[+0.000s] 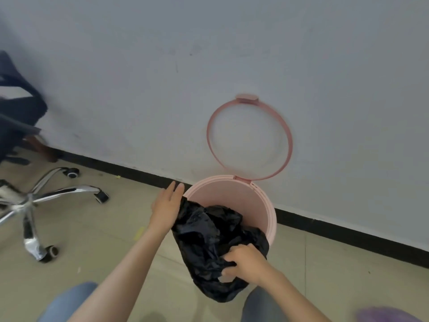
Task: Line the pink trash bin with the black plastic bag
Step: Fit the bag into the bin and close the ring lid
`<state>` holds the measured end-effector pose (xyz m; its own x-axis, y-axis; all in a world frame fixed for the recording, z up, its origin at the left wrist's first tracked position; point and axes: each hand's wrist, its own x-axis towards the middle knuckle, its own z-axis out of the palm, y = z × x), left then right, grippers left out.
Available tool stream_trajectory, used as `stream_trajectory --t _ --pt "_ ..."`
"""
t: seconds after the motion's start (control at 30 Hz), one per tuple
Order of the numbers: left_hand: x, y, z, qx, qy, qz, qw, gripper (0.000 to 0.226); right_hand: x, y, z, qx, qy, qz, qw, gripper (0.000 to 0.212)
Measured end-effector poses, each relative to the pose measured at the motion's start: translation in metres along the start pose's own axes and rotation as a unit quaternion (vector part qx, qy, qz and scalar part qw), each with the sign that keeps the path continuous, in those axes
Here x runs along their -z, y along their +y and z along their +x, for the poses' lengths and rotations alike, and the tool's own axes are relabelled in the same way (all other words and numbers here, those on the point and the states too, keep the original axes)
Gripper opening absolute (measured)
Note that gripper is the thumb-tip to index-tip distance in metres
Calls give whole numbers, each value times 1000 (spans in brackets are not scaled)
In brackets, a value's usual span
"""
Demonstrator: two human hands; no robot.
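A round pink trash bin [262, 205] stands on the floor against the wall. Its pink ring frame [289, 140] is flipped up and leans on the wall. A crumpled black plastic bag [209, 240] hangs over the bin's near rim, partly inside and partly draped down the front. My left hand [166, 206] is at the bin's left rim with fingers extended, touching the bag's upper edge. My right hand [246, 261] is closed on the bag's edge at the near rim. The bin's bottom is hidden by the bag.
An office chair with a chrome star base [34, 201] and castors stands at the left. A black baseboard [348, 235] runs along the white wall. My knees in blue jeans [67, 303] are at the bottom. Something purple [385, 314] lies bottom right.
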<state>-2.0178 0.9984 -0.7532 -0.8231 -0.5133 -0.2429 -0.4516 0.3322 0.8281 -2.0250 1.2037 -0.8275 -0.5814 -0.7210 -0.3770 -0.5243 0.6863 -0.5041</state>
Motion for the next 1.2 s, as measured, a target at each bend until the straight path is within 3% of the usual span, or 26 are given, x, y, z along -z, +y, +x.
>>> stream_trajectory --t 0.07,0.2,0.27,0.33,0.4,0.47,0.53,0.6,0.7,0.73,0.8,0.87,0.9,0.97,1.0,1.1,1.2 --pt "10 -12 -15 54 -31 -2 998 96 1 4 2 -5 13 36 999 38" --pt "2 -20 -37 96 -111 -31 989 72 13 4 16 -26 155 -2 988 23" --pt "-11 -21 -38 126 -116 -32 985 76 21 2 27 -76 237 60 967 23" --pt "-22 -28 -37 142 -111 -15 983 84 25 3 40 -120 261 129 949 24" --pt "-28 -33 -37 86 -72 49 993 78 26 3 45 -130 229 213 941 36" --pt "-30 -31 -40 25 -19 117 993 56 26 2 36 -113 197 264 938 50" --pt "-32 -31 -39 -8 -14 115 993 48 22 2 16 -89 230 193 950 55" --pt "-34 -31 -28 11 -41 35 998 58 17 -1 -10 -71 203 60 975 72" --pt "-44 -15 -5 49 -55 -151 986 54 5 1 -27 -68 67 -33 995 108" --pt "-49 -8 3 58 -51 -219 973 50 3 2 -25 -64 49 -42 996 107" --pt "-56 3 20 37 -29 -271 961 49 3 5 -14 -62 48 -52 996 86" --pt "-54 -1 40 -50 -26 -138 989 56 5 8 2 -65 81 -39 994 51" --pt "-52 -3 52 -92 -57 28 994 61 6 10 10 -73 110 -25 991 38" --pt "-43 -12 66 -149 -109 338 923 63 9 16 27 -99 162 -24 982 30" --pt "-39 -14 71 -163 -108 434 880 59 10 19 33 -119 173 -28 977 29" --pt "-43 -18 78 -215 -90 535 812 50 8 25 49 -157 117 -50 979 29" --pt "-67 -28 86 -234 -210 551 773 49 10 26 57 -150 92 -7 984 26"
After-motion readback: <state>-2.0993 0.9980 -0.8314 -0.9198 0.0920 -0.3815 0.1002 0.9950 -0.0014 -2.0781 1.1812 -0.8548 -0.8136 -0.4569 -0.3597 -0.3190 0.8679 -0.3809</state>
